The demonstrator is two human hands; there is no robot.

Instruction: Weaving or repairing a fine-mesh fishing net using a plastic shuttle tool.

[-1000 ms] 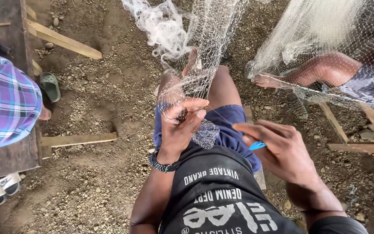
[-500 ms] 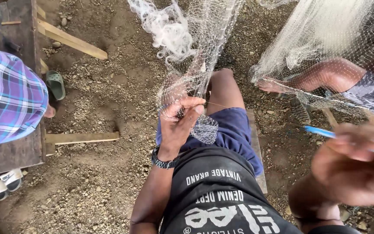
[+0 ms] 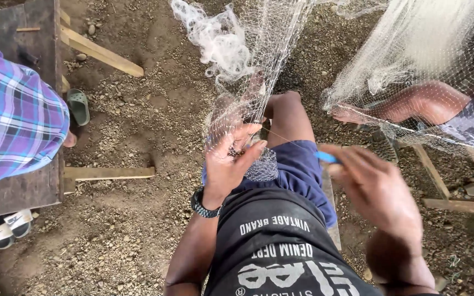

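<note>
Fingers (image 3: 231,143) of the left hand (image 3: 227,164) are pinched together on the white fishing net (image 3: 259,60), which hangs over the knee. Right hand (image 3: 377,192) is closed around a blue netting needle (image 3: 325,157), near the net. Thin line (image 3: 286,138) runs between them.

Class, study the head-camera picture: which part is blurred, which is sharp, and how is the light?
Head view: the right hand with its blue tool is motion-blurred; the left hand pinching the net and the gravel ground are sharp; daylight is soft and even, shadows faint, no glare.
</note>
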